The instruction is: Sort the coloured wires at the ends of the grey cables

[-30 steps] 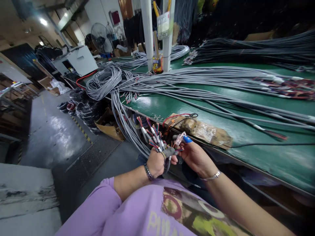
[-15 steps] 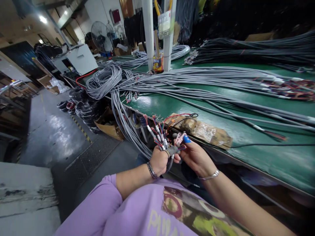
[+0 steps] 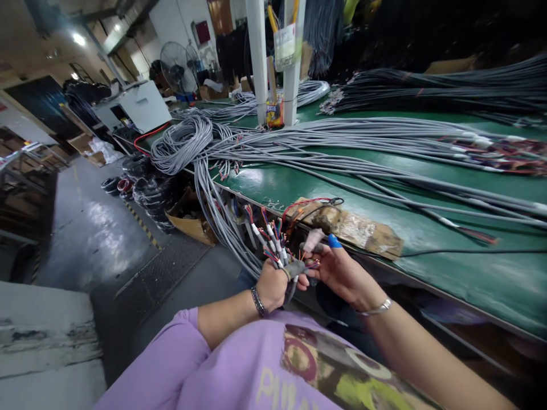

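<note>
My left hand (image 3: 272, 283) is closed in a fist around a bundle of grey cable ends (image 3: 268, 236) whose stripped coloured wires fan upward. My right hand (image 3: 339, 272) sits just to the right of it, fingers curled, pinching the coloured wire tips (image 3: 313, 263) of the same bundle; a blue cap covers one fingertip and taped wraps cover others. Both hands hover in front of the near edge of the green table (image 3: 448, 273). The grey cables run from my left fist up over the table edge.
Long grey cables (image 3: 342, 142) lie spread over the green table, coiled at its left end. A taped cardboard piece (image 3: 354, 225) with red and black leads lies at the table edge. White posts (image 3: 257, 57) stand behind. Black coils (image 3: 145, 188) and a fan (image 3: 175, 65) are left.
My right hand's fingers shifted slightly up and right along the wire tips. The wire fan in my left hand tilted a little. The view barely moved.
</note>
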The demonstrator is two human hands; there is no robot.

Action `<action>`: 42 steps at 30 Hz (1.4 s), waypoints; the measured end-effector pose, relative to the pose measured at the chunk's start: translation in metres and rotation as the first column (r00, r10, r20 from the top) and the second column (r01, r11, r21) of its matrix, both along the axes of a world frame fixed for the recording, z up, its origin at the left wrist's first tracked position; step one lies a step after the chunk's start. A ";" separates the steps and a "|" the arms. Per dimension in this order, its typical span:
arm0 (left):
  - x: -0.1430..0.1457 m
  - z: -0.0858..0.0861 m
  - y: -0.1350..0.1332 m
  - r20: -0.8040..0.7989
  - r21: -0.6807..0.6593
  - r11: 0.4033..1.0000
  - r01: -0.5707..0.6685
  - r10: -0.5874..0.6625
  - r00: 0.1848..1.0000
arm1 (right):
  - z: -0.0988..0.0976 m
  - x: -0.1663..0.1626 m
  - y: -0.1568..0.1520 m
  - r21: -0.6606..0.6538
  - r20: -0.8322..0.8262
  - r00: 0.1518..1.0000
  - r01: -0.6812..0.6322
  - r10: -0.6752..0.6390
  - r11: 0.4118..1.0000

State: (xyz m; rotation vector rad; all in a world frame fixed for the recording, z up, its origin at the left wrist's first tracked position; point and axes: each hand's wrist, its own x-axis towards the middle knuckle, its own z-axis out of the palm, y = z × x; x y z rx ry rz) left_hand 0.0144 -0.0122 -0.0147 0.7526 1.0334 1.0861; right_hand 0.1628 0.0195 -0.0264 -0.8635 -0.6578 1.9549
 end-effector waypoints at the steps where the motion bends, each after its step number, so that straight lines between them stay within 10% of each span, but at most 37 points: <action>1: -0.001 -0.002 -0.001 -0.009 0.009 1.000 0.014 -0.014 1.000 | 0.001 0.003 0.000 -0.017 0.028 0.998 -0.053 0.053 0.998; 13: -0.009 -0.008 -0.006 -0.214 -0.045 0.901 0.431 -0.430 0.877 | 0.023 0.004 -0.016 0.248 0.405 0.864 -0.418 0.298 0.874; 19: -0.012 -0.009 -0.001 -0.102 -0.027 0.977 0.213 -0.215 0.971 | 0.003 0.011 -0.018 0.199 0.305 0.952 -0.036 -0.027 0.979; 33: -0.010 -0.006 -0.008 -0.170 0.078 0.967 0.243 -0.227 0.959 | 0.015 -0.017 -0.030 0.360 0.342 0.940 -0.129 -0.002 0.924; 42: -0.008 -0.008 -0.002 -0.052 -0.028 0.999 0.043 -0.044 0.998 | -0.002 -0.012 -0.026 0.222 0.315 0.932 0.111 -0.180 0.969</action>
